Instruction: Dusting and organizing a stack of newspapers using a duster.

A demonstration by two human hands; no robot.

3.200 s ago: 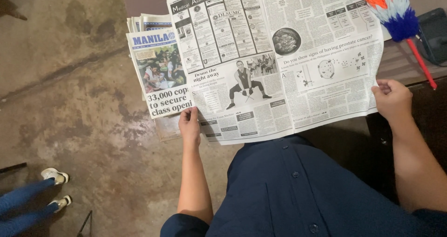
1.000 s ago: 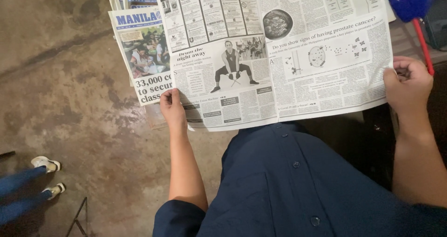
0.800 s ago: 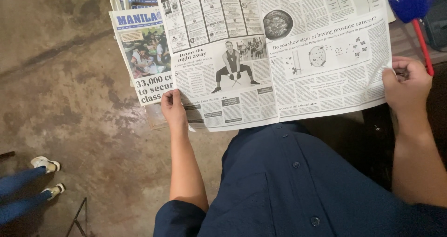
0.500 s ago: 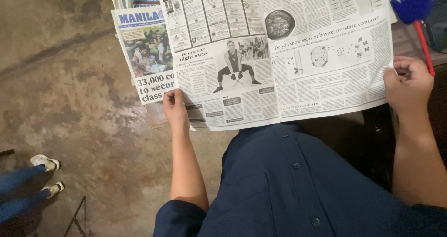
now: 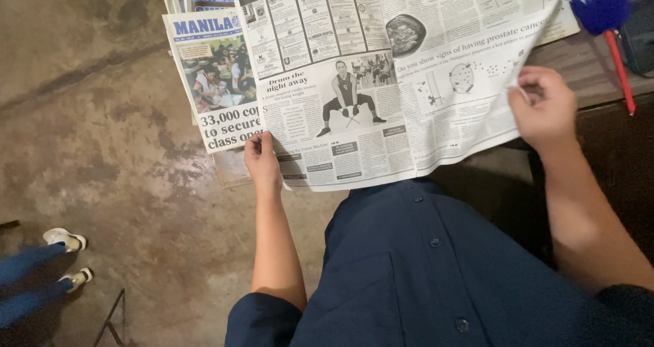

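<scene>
Spreading across the upper middle of the view, the open newspaper sheet (image 5: 381, 81) is the largest thing held; its top runs out of frame and its right corner is lifted and folded inward, hiding the print beneath. It partly covers a stack of folded newspapers (image 5: 208, 81) lying on the counter (image 5: 579, 54), whose dark edge shows only at the right. The concrete floor (image 5: 88, 149) fills the left side. The right hand (image 5: 545, 108) has its grip closed on the raised right corner, pinched between thumb and fingers. The left hand (image 5: 262, 163) pinches the sheet's lower left edge, fingertips tucked out of sight behind the paper. A blue duster with a red handle (image 5: 610, 20) is cut off at the top right. Another person's white shoes (image 5: 68, 255) show at the far left.
</scene>
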